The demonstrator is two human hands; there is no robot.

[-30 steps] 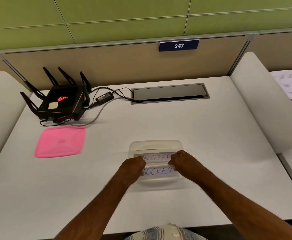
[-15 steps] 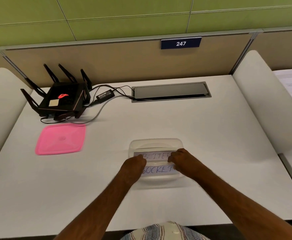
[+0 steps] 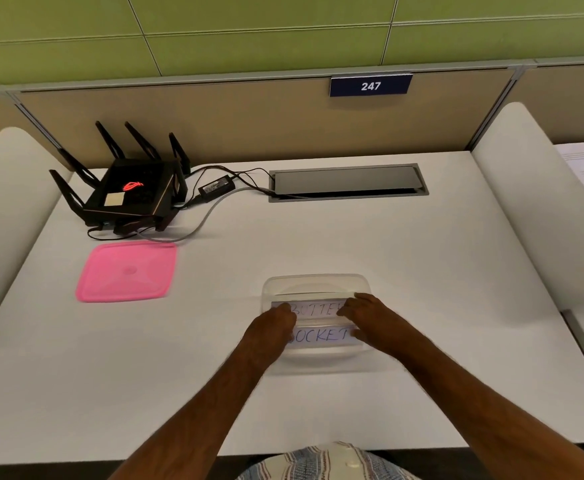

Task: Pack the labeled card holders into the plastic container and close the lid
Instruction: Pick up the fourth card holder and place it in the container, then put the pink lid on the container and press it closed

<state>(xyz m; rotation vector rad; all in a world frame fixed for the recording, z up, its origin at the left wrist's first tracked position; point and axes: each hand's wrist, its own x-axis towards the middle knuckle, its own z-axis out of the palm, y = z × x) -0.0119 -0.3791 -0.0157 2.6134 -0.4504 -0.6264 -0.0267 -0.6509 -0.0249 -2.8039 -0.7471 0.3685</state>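
Two card holders lie flat in the clear plastic container (image 3: 316, 284) near the front of our white desk (image 3: 422, 271): the far card (image 3: 318, 309) reads roughly "BUTTER", the near card (image 3: 318, 336) "BUCKET". Our left hand (image 3: 271, 329) and right hand (image 3: 370, 318) rest on the cards' ends, fingers curled down, apparently pressing them level so the lid will fit; whether they pinch anything we cannot tell. The pink lid (image 3: 127, 271) lies well apart, far left, beside a black router (image 3: 127, 195).

router (image 3: 129, 195) | power adapter (image 3: 216, 186) | cable hatch (image 3: 347, 182) | sign 247 (image 3: 370, 85)
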